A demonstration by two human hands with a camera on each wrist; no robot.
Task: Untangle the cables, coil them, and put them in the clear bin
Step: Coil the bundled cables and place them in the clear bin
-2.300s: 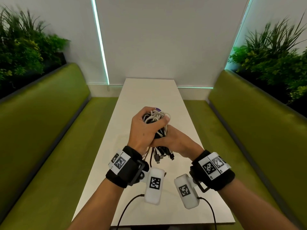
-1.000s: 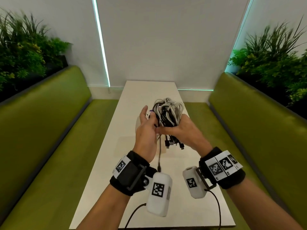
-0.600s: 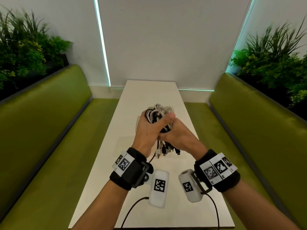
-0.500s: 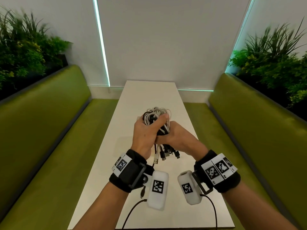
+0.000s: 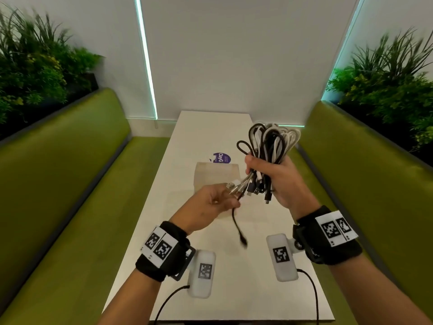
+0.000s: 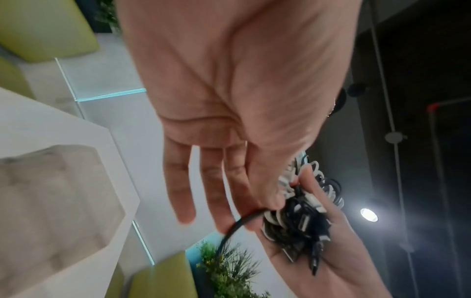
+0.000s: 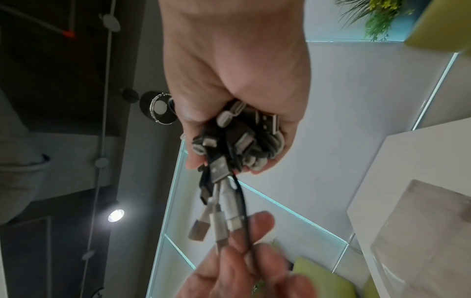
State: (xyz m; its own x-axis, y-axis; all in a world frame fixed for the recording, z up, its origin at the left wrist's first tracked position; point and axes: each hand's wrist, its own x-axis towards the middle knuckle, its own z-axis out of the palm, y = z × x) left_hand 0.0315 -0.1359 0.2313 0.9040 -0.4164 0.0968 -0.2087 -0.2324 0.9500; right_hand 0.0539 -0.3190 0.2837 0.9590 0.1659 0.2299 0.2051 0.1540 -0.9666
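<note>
My right hand (image 5: 264, 174) grips a bundle of black and white cables (image 5: 269, 141) by its middle and holds it up over the right side of the table. The loops stand above the fist and several plugs hang below it. My left hand (image 5: 225, 200), lower and to the left, pinches one black cable (image 5: 235, 219) that runs out of the bundle; its free plug dangles above the table. In the right wrist view that black cable (image 7: 244, 211) passes between the left fingertips (image 7: 254, 252). The clear bin (image 5: 218, 174) stands on the table behind the hands.
The narrow white table (image 5: 246, 289) runs between two green benches (image 5: 70, 184), with plants behind each. A purple round label (image 5: 221, 158) lies just past the bin. Camera units hang from both wrists over the near half of the table.
Both hands were clasped round the bundle at the centre. Now the right hand has carried it up and to the right, and the left hand has drawn away down-left with one black cable.
</note>
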